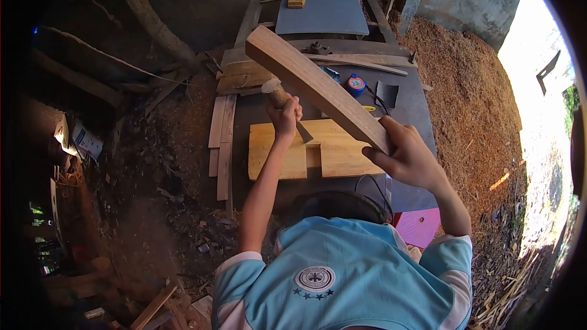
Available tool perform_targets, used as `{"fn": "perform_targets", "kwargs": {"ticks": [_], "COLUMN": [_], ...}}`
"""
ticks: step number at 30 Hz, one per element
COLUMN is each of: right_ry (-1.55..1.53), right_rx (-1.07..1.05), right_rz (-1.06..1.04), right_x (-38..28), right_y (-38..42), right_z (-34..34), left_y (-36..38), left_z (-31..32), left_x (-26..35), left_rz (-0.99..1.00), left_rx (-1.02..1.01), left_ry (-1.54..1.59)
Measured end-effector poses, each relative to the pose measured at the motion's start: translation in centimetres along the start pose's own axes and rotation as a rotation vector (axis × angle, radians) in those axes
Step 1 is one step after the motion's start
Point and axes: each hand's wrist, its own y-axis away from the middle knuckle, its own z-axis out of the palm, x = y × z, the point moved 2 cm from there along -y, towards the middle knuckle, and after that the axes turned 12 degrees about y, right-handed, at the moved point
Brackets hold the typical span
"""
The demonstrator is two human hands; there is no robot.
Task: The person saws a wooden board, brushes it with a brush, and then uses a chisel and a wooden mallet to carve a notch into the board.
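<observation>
My left hand (285, 117) is closed round the wooden handle of a chisel (304, 132), its blade pointing down at the edge of a notch. The notch is cut into a light yellowish wooden board (348, 150) that lies across the table. My right hand (404, 152) grips one end of a thick rectangular wooden bar (315, 84). That bar slants up and to the left, its far end raised above the chisel's handle.
On the dark table (400, 137) lie a blue tape measure (355, 85), a dark sanding sheet (387, 94) and wood strips (361, 65). A grey panel (321, 15) carries a small wood block (297, 0). Sawdust (465, 104) heaps at the right; planks (221, 146) line the left.
</observation>
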Motion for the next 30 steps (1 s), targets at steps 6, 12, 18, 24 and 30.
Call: {"fn": "perform_targets", "kwargs": {"ticks": [6, 12, 18, 24, 30], "right_ry": [-0.056, -0.016, -0.003, 0.001, 0.036], "right_rx": [-0.055, -0.121, -0.091, -0.107, -0.179], "right_rz": [-0.014, 0.001, -0.012, 0.059, 0.085], "right_x": [-0.1, -0.5, 0.2, 0.3, 0.2], "right_y": [-0.5, -0.7, -0.3, -0.1, -0.3], "right_z": [0.7, 0.7, 0.9, 0.5, 0.7], "left_y": [1.0, 0.4, 0.1, -1.1, -1.5], "left_z": [-1.8, 0.5, 1.4, -1.2, -0.2], "left_x": [0.2, -0.5, -0.1, -0.2, -0.5], "left_rz": [-0.021, 0.009, -0.074, -0.114, -0.131], "left_rx": [-0.251, -0.495, -0.369, -0.248, -0.35], "left_ry": [0.054, -0.124, -0.09, 0.07, 0.026]}}
